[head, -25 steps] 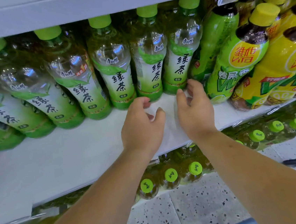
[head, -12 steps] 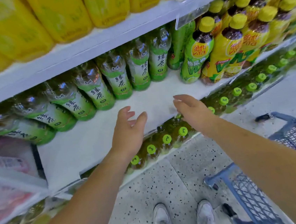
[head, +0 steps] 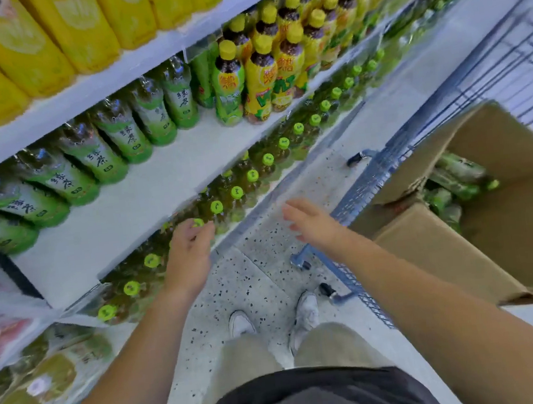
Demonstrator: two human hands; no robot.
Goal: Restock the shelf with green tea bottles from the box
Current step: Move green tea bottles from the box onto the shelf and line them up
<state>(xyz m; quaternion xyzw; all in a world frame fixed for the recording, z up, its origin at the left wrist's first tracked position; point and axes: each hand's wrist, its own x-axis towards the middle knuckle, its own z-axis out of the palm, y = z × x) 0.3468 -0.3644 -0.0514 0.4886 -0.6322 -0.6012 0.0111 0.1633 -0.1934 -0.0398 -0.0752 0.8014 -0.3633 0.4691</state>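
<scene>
Green tea bottles well apart from fingers

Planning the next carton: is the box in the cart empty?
Not empty. The box is open and green tea bottles lie inside; how many, cannot tell.

The bottles are shiny clear plastic. The box is dull brown cardboard. The cart is blue metal wire. The floor is smooth and speckled.
</scene>
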